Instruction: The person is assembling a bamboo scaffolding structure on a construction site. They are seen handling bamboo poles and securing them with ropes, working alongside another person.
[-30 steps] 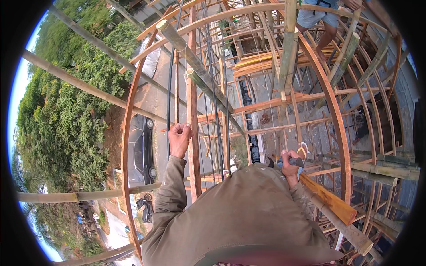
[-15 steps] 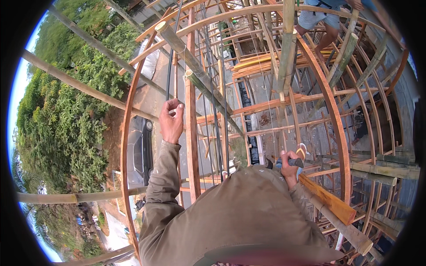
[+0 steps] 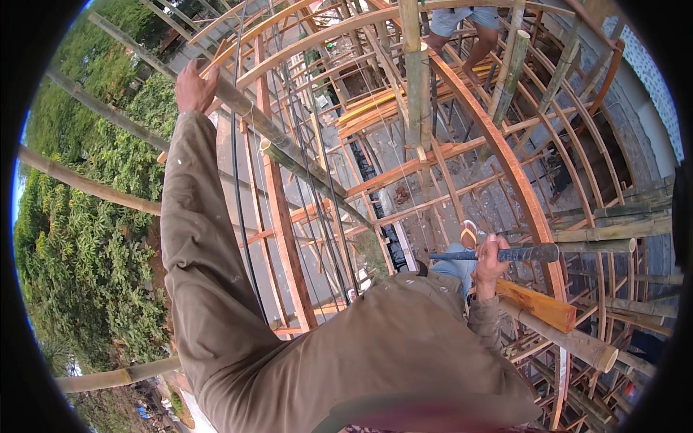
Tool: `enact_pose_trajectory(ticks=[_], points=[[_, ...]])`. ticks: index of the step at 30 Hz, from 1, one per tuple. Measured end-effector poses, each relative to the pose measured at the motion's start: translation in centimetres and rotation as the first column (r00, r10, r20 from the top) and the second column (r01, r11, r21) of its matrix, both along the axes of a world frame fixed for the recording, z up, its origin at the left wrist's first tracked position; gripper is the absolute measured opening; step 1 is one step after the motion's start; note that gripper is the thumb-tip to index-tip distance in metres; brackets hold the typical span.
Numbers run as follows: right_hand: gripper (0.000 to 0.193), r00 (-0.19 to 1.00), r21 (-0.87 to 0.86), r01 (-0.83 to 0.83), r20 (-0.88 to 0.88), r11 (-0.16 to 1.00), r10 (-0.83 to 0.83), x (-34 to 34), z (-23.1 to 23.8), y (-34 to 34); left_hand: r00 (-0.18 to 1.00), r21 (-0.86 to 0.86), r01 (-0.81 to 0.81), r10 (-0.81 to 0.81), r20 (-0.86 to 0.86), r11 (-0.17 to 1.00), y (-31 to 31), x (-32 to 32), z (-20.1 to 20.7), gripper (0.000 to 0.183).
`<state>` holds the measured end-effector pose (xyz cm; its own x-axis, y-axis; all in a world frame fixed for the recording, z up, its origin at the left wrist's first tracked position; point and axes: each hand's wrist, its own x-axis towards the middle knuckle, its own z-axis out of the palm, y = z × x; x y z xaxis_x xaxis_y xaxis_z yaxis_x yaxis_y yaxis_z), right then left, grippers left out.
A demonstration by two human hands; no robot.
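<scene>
My left hand (image 3: 195,86), arm stretched far up and left, is at the upper end of a slanting bamboo pole (image 3: 253,112). Its fingers bend over the pole's end, which they hide. Low on the right, my right hand (image 3: 491,261) is closed round a dark rod-like tool (image 3: 525,253) with a thick black grip, held level. The tool's far end narrows toward the left, and its kind does not show. Just below that hand lie an orange-brown plank (image 3: 541,307) and a thick bamboo pole (image 3: 588,346).
A curved wooden rib (image 3: 498,137) arches on the right. A timber post (image 3: 278,224) and dark cables (image 3: 242,202) run past my left side. Another person's legs (image 3: 469,36) stand on the scaffolding at the top. Far below is grey ground (image 3: 426,198); trees (image 3: 79,260) fill the left.
My left hand has moved up and left to the bamboo pole's end. My right hand has turned the tool so more of its length shows. The view has shifted.
</scene>
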<state>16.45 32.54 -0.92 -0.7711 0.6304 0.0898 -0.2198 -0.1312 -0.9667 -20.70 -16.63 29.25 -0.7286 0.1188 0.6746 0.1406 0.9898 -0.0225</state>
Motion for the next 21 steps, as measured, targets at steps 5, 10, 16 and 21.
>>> enact_pose_trajectory(ticks=[5, 10, 16, 21], points=[[0.037, 0.985, -0.062, 0.039, -0.164, 0.997, -0.049, 2.7, 7.4, 3.7, 0.980, -0.112, -0.174, 0.184, 0.077, 0.978, -3.0, -7.0, 0.7, 0.056], [0.033, 0.957, 0.020, 0.063, -0.286, 0.998, -0.054, 5.4, 15.0, 6.2, 0.928, -0.167, -0.265, 0.298, 0.222, 0.950, -8.0, -13.9, -2.0, 0.076], [0.032, 0.922, 0.113, 0.224, -0.345, 0.968, -0.173, 8.1, 21.9, 8.4, 0.850, 0.124, -0.115, 0.033, 0.526, 0.986, -14.2, -20.8, -6.3, 0.075], [0.033, 0.907, 0.238, 0.314, -0.360, 0.919, -0.217, 9.2, 25.0, 8.9, 0.847, 0.130, -0.018, -0.054, 0.528, 0.991, -17.9, -23.6, -7.9, 0.052]])
